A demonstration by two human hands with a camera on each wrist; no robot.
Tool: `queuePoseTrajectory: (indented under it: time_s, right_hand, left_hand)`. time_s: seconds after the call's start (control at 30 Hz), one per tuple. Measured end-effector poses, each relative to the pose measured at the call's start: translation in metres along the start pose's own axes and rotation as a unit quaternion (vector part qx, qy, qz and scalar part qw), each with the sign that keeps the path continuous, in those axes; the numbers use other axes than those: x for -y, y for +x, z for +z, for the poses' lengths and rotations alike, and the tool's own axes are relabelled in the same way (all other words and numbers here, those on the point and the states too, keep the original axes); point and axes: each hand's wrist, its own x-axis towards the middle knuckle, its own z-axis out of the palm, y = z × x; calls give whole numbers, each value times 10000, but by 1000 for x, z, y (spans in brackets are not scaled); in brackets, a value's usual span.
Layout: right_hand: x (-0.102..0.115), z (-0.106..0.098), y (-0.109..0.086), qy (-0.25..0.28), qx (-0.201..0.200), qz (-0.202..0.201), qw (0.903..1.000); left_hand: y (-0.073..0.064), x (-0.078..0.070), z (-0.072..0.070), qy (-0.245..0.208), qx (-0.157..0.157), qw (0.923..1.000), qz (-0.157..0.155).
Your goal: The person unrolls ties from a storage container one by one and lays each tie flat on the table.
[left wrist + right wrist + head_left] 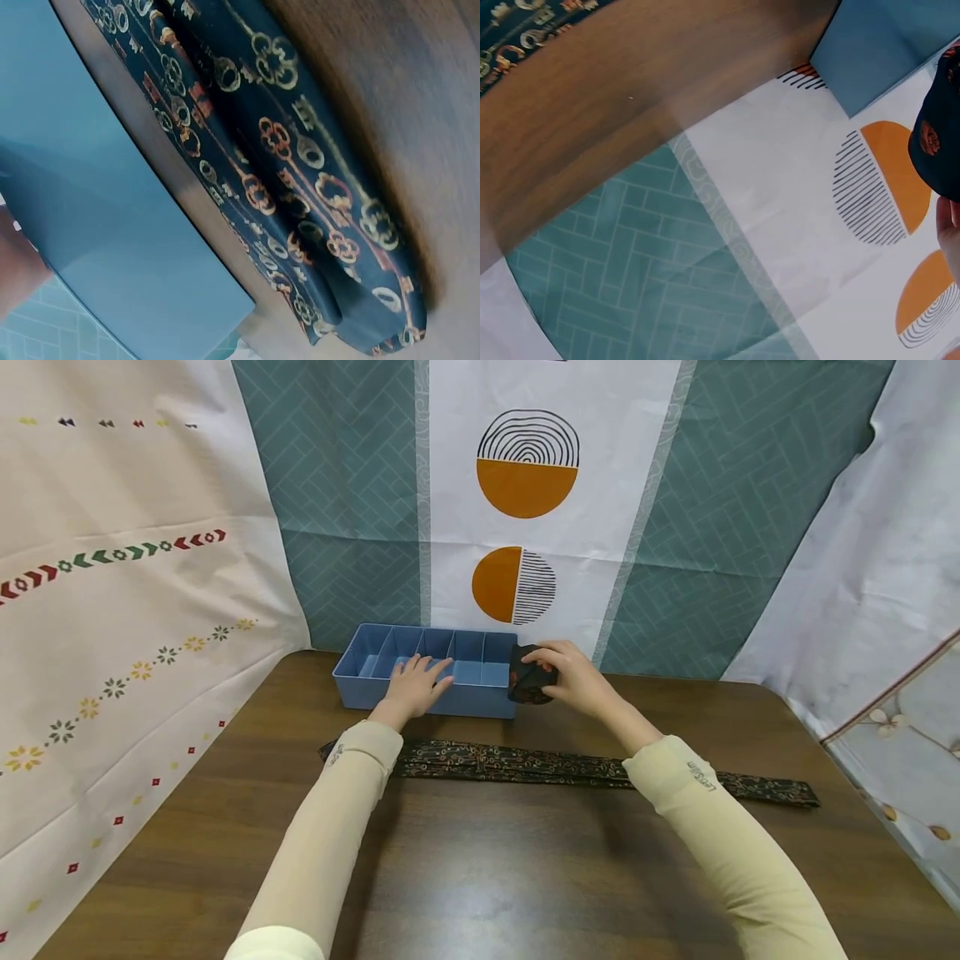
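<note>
A blue box (427, 700) with several compartments in a row stands at the back of the table, its wall also filling the left of the left wrist view. My left hand (414, 687) lies over its front rim with fingers spread. My right hand (573, 677) pinches a dark rolled necktie (528, 685) with orange motifs at the box's right end; in the right wrist view the roll (937, 142) shows only partly. In front of the box, a dark necktie (510, 764) with a key pattern lies folded lengthwise across the table, passing beneath both forearms.
The brown wooden table (480, 852) ends at hanging cloths behind and at both sides. A green and white cloth (352, 510) with orange half circles hangs right behind the box. A patterned pale cloth (135, 635) borders the left side.
</note>
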Motion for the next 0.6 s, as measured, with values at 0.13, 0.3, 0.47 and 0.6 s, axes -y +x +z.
queuePoseTrajectory:
  time_s: [0.13,0.3,0.47,0.6]
  right_hand:
    - [1,1,-9,134,3,-10,9999]
    - [4,5,-17,179,-31,-135,9997]
    - [10,7,-29,118,-18,-163,9998]
    - [16,8,-39,62,113,-97,9999]
  left_hand:
    - [-2,2,1,108,35,9999,95]
    - [-8,6,1,148,-41,9994,296]
    - [-19,5,2,105,-343,9974,624]
    - [-30,2,4,129,-645,9921,1064]
